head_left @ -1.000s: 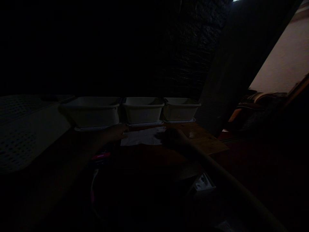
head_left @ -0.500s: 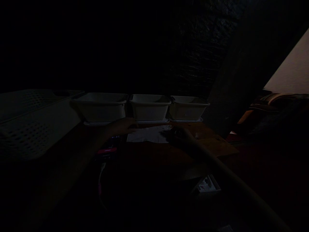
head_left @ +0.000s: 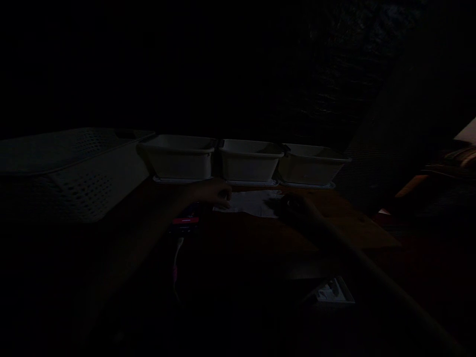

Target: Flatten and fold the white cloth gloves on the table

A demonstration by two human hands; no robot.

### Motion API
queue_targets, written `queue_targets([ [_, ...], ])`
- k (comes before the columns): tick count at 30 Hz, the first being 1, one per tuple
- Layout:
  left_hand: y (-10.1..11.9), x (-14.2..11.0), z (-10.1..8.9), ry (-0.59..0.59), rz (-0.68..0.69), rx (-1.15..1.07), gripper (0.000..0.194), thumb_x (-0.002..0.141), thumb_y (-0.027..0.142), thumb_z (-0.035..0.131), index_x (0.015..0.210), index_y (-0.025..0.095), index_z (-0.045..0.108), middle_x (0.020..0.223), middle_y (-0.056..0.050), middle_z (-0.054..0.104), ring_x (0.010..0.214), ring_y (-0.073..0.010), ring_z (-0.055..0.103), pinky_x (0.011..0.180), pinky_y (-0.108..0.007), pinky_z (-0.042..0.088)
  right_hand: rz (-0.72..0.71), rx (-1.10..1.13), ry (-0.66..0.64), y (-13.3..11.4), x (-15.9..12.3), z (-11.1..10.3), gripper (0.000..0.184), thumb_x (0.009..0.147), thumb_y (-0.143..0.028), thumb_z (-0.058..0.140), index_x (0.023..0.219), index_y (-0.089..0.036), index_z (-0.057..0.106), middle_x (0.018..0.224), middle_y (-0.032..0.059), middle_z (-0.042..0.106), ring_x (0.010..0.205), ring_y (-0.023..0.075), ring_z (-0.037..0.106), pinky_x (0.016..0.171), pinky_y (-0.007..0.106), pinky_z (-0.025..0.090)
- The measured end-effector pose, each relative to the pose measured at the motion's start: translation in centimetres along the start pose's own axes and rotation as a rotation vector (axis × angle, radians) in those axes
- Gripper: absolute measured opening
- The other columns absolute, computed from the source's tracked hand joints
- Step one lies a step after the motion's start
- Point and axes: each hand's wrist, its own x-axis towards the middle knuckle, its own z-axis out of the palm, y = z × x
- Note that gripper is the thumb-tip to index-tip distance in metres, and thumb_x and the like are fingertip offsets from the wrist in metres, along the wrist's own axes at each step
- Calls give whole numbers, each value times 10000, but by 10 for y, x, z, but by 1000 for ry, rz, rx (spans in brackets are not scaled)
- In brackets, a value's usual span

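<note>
The scene is very dark. A wrinkled white cloth point(head_left: 253, 204) lies flat on a wooden table between my two hands. At its left end is my left hand point(head_left: 214, 193), its fingers bent down and closed on the cloth's edge. My right hand point(head_left: 299, 206) is at the right end, with fingers curled together; what they hold is lost in shadow. A dark patch covers the cloth beside those fingers. Just left of the cloth, partly under my left forearm, lies a phone point(head_left: 185, 222) with a lit pink band and a white cable point(head_left: 176, 258) plugged in.
Three pale basins, left point(head_left: 182, 163), middle point(head_left: 251, 166) and right point(head_left: 312, 168), stand in a row on trays behind the cloth. A perforated basket point(head_left: 122, 183) is at the left. Nearer me, a small open box point(head_left: 334, 291) sits beside my right forearm.
The view has turned left, so everything sits further right. My left hand's stretched fingers have bent down onto the cloth's left end. My right hand stays at the other end.
</note>
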Motion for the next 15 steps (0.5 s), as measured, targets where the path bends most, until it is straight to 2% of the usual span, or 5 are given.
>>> queue_targets([
  [4,7,1,0,-40,-8,-37,200,790,361,738,851,180,678,816,-20,669,732,-145,593,635,-236,388,-20,-28,11,4,1,-6,300,780,-404,776,798,-176,583,1228,148,674,1152,313,644,718,343,583],
  [7,3,1,5,-105,-17,-69,242,776,397,758,811,173,673,736,-2,649,677,-131,579,592,-224,369,-44,-105,12,9,2,-13,285,746,-376,809,795,-185,604,1155,137,703,1114,341,652,704,371,581],
  [11,-5,1,12,-122,-39,-76,334,723,451,806,846,173,666,776,-10,662,699,-142,591,580,-225,370,-52,-177,44,15,4,-15,316,723,-410,815,823,-176,626,1094,148,717,1037,329,677,665,344,567],
  [15,-4,2,14,-127,-38,-76,299,804,456,733,838,171,648,747,-16,652,663,-139,565,573,-239,355,-79,-184,61,21,6,-14,328,707,-432,814,814,-183,630,1085,149,717,1058,332,672,712,364,581],
])
